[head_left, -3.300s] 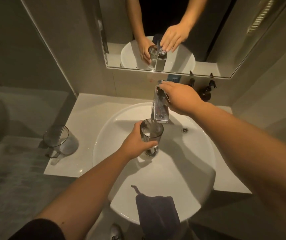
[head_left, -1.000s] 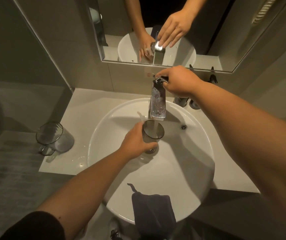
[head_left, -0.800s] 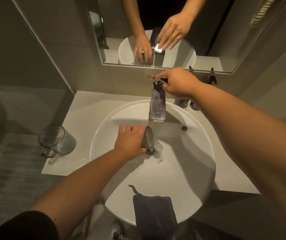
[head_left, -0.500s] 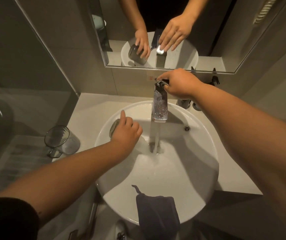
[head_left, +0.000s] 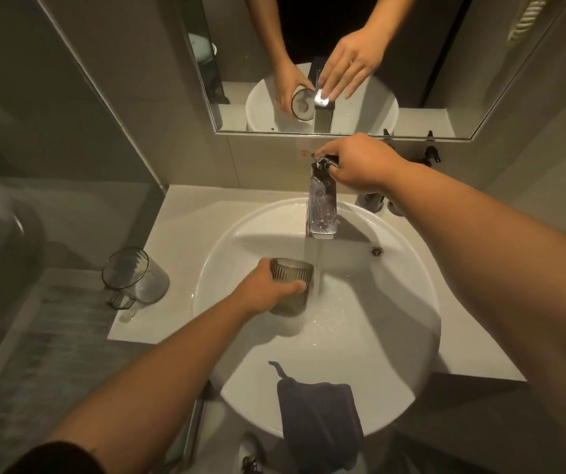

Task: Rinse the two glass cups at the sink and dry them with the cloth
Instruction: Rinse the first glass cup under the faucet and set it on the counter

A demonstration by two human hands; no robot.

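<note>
Water (head_left: 317, 265) runs from the tap (head_left: 322, 206) into the white sink (head_left: 408, 302), just beside the ribbed glass cup (head_left: 290, 289) that the left hand (head_left: 264, 290) grips around its side. Right hand (head_left: 360, 162) curls over the tap handle. Second cup (head_left: 134, 278) stands on the counter (head_left: 179, 227) left of the sink, and the dark cloth (head_left: 320, 425) hangs over the sink's near rim.

Both cups are clear ribbed glass, the one in the basin (head_left: 290, 289) looking smokier than the one on the table (head_left: 134, 280). Sink (head_left: 394, 302) is glossy white ceramic, tap (head_left: 322, 210) shiny chrome metal, spotted with droplets. Cloth (head_left: 319, 419) is dark, soft, matt fabric. Table (head_left: 185, 217) is smooth pale stone-like stuff.
</note>
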